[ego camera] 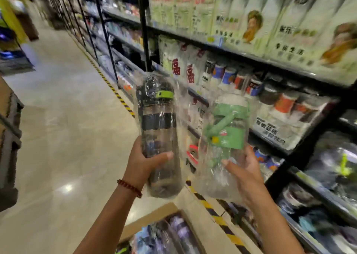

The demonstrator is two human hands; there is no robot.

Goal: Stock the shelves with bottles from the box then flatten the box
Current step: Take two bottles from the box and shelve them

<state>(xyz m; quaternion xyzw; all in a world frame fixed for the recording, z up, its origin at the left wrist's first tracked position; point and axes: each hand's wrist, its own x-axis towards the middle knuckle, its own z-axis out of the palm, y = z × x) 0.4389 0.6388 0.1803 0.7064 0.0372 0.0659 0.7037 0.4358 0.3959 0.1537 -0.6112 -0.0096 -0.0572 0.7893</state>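
Cardboard box (154, 218), brown and open-topped, sits closest to you at the bottom of the view, on the floor just beside the shelving; more wrapped bottles (173, 232) are still packed inside, blurred.

Black metal shelving (289, 66) fills the whole right side and runs away down the aisle. Top tier carries tall pale-green and white packs (257, 22) with printed characters. Tier below holds white packs with red characters and rows of wrapped cups or bottles with orange and blue bands (286, 103); motion blur hides finer detail. Lower tiers are dark and blurred, contents unreadable.

Glossy beige tiled floor (63, 103) covers the left half, with a yellow-and-black hazard stripe (114, 91) along the shelf base.

Your left hand (144, 165) has its fingers (165, 155) clenched around the lower body of a smoky dark transparent bottle (159, 130) with a black band, a green clip on its black lid, and a clear plastic sleeve. It stands nearly upright in the air, in front of the shelf edge. Red bead bracelet (129, 188) is on that wrist.

Your right hand (245, 169) grasps a clear bottle with a green lid, green strap and green label (225, 136), also in a plastic sleeve, fingers wrapped round its lower part from the right. It tilts slightly toward the shelving, just beside the dark bottle but apart from it, above the box.
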